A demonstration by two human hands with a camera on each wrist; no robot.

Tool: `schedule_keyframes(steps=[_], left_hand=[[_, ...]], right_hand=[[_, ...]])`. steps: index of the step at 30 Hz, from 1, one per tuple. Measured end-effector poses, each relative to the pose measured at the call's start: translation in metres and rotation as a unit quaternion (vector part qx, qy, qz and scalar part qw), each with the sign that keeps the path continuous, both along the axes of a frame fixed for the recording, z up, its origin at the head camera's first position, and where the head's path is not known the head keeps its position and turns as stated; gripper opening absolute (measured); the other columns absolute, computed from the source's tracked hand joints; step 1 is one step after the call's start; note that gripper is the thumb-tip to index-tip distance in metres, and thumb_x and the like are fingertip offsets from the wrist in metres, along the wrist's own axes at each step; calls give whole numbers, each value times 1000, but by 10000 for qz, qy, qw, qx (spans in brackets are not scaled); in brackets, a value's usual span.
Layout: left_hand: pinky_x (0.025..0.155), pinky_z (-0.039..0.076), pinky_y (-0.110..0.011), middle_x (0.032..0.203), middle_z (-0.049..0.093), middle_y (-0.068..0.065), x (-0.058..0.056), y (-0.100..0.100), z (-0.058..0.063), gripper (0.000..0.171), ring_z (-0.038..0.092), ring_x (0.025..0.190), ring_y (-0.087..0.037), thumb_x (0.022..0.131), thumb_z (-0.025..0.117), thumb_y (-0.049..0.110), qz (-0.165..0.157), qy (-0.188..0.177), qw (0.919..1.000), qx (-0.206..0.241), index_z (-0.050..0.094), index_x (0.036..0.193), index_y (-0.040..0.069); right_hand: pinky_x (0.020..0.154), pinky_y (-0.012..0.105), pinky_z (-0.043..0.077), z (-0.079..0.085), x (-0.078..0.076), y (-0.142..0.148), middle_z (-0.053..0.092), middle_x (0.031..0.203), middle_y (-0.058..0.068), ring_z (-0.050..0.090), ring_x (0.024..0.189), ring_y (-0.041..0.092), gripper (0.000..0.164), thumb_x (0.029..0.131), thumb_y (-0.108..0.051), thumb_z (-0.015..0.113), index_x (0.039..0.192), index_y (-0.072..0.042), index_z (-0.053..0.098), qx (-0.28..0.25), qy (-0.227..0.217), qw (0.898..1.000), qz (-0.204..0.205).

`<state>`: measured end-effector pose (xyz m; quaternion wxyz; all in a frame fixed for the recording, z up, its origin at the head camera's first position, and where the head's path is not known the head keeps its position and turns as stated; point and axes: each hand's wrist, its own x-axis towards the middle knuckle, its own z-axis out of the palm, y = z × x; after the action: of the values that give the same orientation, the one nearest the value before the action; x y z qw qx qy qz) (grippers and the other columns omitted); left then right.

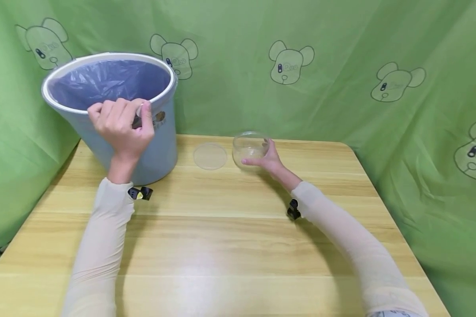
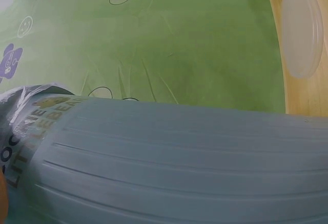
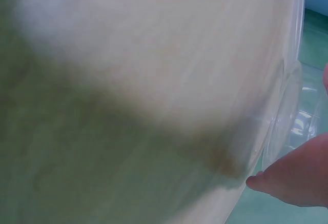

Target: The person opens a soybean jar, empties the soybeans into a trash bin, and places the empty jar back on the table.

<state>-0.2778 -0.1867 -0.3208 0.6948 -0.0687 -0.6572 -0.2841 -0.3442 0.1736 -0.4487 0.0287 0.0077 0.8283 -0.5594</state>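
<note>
A blue-grey trash bin (image 1: pixel 164 143) with a white rim and a grey plastic liner stands at the back left of the table. My left hand (image 1: pixel 123 123) grips the front of its rim, fingers over the edge and thumb on the right. The bin's wall (image 2: pixel 179 152) fills the lower part of the left wrist view. To the right, my right hand (image 1: pixel 267 157) holds a clear round plastic container (image 1: pixel 243 152) by its right side, thumb across the front. Its far fingers are mostly hidden behind the wall. A round translucent lid (image 1: pixel 210 156) lies flat between bin and container.
The wooden table (image 1: pixel 222 246) extends toward me. Green fabric (image 1: pixel 238 97) with bear drawings hangs close behind its far edge and along both sides. Black wrist cameras (image 1: pixel 140 193) sit at both cuffs.
</note>
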Motion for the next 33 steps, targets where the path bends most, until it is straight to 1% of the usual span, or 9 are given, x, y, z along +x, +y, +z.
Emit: schedule_keyframes(steps=[5, 12, 20, 28, 33], left_hand=[[86, 34, -52, 61, 59, -15, 0, 0, 0, 38, 46, 64, -37, 91, 61, 35, -21, -81, 10000, 15, 71, 69, 6], [86, 34, -52, 61, 59, -15, 1, 1, -1, 38, 46, 63, -37, 91, 60, 35, -20, -87, 10000, 4, 71, 68, 6], [85, 34, -52, 61, 59, -14, 1, 1, -1, 38, 46, 63, -37, 91, 61, 35, -22, -74, 10000, 9, 71, 69, 6], [86, 34, -52, 61, 59, -15, 0, 1, 0, 38, 46, 63, -37, 91, 61, 35, -28, -31, 10000, 32, 71, 68, 5], [86, 34, -52, 61, 59, -15, 1, 1, 0, 39, 45, 63, -37, 91, 61, 35, -9, -34, 10000, 31, 71, 68, 5]], right_hand=[[126, 48, 25, -5, 3, 1, 24, 164, 21, 29, 151, 38, 125, 67, -11, 95, 161, -10, 13, 7, -64, 10000, -14], [126, 48, 23, -10, 4, 3, 21, 166, 23, 26, 153, 38, 127, 65, -11, 95, 161, -11, 12, -60, -50, 10000, 26], [126, 47, 24, -14, 5, 1, 22, 166, 23, 25, 154, 38, 128, 66, -11, 95, 162, -11, 10, -34, -23, 10000, -42], [126, 46, 26, -19, 3, 0, 22, 165, 25, 26, 154, 39, 128, 65, -10, 96, 161, -7, 11, 36, 123, 9999, -106], [125, 46, 28, -19, 3, 0, 25, 164, 25, 29, 152, 39, 129, 64, -11, 96, 160, -8, 11, 88, 102, 9998, -126]])
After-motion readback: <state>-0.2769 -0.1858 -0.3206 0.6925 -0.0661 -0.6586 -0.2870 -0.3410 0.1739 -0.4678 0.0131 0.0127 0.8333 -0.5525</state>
